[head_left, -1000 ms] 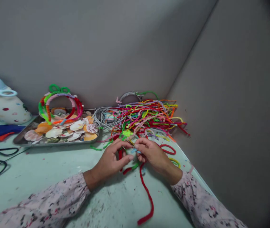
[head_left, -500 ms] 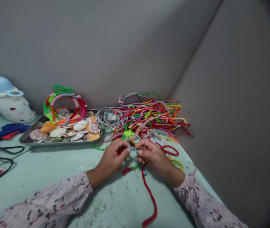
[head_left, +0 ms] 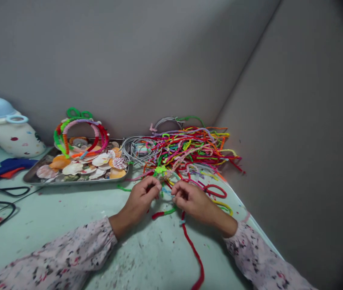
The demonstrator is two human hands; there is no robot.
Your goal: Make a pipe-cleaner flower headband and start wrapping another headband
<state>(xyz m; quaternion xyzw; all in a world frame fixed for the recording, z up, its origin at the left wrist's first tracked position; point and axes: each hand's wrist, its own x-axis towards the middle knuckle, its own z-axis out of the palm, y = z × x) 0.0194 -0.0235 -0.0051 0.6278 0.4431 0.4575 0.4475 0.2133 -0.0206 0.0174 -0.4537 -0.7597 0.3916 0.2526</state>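
My left hand [head_left: 137,201] is closed in a pinch left of a light blue pipe cleaner [head_left: 166,191]; what its fingertips hold, if anything, cannot be made out. My right hand [head_left: 195,202] has its fingers curled together at the right end of that blue piece. From beneath the right hand a long red pipe cleaner [head_left: 193,245] trails toward me, with a small blue bit wound near its top. A short piece with a red end [head_left: 158,215] and a green part lies below the hands.
Behind my hands is a heap of colourful pipe cleaners [head_left: 189,147], with coiled grey wire [head_left: 133,149] beside it. A metal tray [head_left: 77,183] of seashells bears pipe-cleaner rings [head_left: 65,141]. At left are a blue glue gun [head_left: 5,167], its black cord and a lidded white container [head_left: 17,139].
My hands have moved slightly apart, the left fingertips shifting away from the blue piece. The long red pipe cleaner has slid a little toward me and to the right.
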